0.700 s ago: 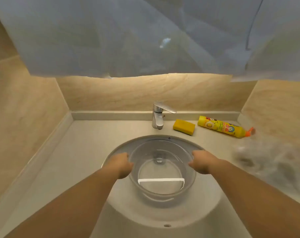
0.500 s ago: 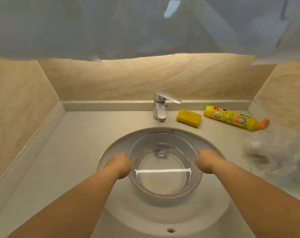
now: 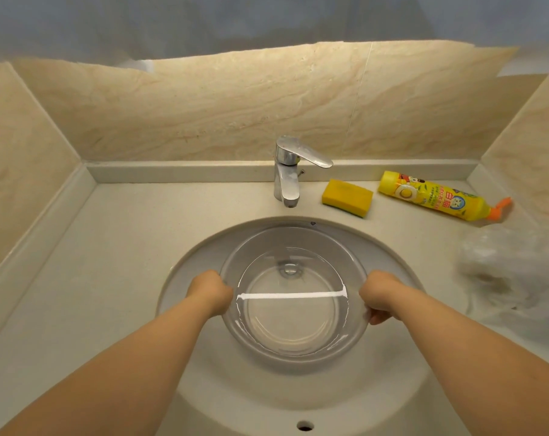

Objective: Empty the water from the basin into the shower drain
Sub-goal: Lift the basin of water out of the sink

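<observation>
Your fingers are mostly hidden: both hands curl over the rim of the basin [image 3: 293,297], so you see knuckles and wrists rather than fingertips. Your left hand [image 3: 210,291] is closed on the rim's left side, your right hand [image 3: 379,295] closed on its right side, thumb tucked below the edge.

The basin is clear, round and smooth-walled, sitting inside the sink [image 3: 185,272] with shallow water in it; a bright white strip of reflected light crosses the water from one hand to the other. The drain fitting shows through the basin's far side, distorted (its exact shape is hard to make out).

Behind the basin stands the chrome tap [image 3: 287,171], glossy, with a flat lever handle. To the right of the tap, a yellow rectangular sponge [image 3: 347,198] lies on the pale matte tabletop [image 3: 103,247], and further right a yellow squeeze bottle [image 3: 436,196] with an orange nozzle lies on its side. Right of the basin sits a crumpled, translucent plastic bag [image 3: 512,269], blurred, contents unreadable. Above the beige marbled wall tiles, a grey blurred band cuts off the top of the view.
</observation>
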Tool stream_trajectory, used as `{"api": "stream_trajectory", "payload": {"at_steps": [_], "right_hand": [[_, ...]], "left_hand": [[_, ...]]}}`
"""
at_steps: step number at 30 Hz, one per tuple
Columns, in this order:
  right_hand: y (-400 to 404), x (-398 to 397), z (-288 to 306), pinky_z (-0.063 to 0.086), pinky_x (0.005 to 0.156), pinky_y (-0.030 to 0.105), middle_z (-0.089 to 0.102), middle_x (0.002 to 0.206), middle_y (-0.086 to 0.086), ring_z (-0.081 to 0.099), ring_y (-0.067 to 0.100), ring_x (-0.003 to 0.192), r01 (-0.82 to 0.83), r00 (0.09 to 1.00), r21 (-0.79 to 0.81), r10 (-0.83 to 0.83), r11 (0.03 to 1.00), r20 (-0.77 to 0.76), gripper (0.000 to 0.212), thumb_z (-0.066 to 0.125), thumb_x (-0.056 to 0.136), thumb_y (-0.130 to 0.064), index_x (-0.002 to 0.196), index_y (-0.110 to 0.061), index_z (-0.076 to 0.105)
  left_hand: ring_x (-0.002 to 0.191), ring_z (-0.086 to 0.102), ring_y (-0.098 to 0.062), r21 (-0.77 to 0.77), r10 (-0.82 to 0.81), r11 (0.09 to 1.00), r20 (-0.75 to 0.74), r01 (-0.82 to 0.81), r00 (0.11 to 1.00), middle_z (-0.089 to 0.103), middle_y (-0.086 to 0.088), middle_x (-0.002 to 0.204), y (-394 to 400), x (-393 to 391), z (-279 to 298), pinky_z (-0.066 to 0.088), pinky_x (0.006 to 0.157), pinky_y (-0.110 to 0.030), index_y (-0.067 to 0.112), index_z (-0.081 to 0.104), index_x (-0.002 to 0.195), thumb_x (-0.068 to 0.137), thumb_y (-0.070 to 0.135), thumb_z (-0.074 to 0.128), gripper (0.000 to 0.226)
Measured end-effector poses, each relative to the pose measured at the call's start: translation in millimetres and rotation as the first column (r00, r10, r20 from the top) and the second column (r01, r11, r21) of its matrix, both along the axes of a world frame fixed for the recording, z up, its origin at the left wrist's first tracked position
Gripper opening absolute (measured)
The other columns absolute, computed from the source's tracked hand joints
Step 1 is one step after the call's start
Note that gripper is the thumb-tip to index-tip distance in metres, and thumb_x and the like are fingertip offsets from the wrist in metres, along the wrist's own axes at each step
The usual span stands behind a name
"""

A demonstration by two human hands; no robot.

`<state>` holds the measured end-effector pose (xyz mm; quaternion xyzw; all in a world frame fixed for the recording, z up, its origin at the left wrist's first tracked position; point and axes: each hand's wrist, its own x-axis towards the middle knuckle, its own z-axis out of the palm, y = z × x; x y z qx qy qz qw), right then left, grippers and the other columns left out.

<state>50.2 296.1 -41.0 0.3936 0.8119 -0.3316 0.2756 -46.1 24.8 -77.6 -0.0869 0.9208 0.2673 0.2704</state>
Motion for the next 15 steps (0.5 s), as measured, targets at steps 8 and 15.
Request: {"api": "stream_trajectory", "payload": {"at_steps": [8, 15], "right_hand": [[-7, 11, -4, 0.041, 0.066, 0.035, 0.043, 0.069, 0.013, 0.044, 0.025, 0.063, 0.112, 0.992, -0.049, -0.115, 0.992, -0.052, 0.026, 0.024, 0.084, 0.009, 0.074, -0.003, 0.045], [-18, 37, 22, 0.049, 0.055, 0.036, 0.054, 0.073, 0.023, 0.056, 0.034, 0.065, 0.185, 0.967, -0.069, -0.194, 0.980, -0.166, 0.024, 0.031, 0.082, 0.012, 0.081, 0.005, 0.053]], "left_hand": [[0.100, 0.070, -0.043, 0.128, 0.088, 0.988, 0.004, -0.087, 0.996, 0.064, -0.028, 0.113, -8, 8, 4, 0.057, 0.090, -0.050, -0.007, 0.059, 0.107, 0.089, 0.007, 0.053, 0.023], [0.099, 0.070, -0.044, 0.181, 0.050, 0.983, -0.080, -0.035, 0.996, 0.066, -0.030, 0.111, -21, 21, 37, 0.058, 0.089, -0.049, -0.009, 0.063, 0.104, 0.087, 0.005, 0.057, 0.023]]}}
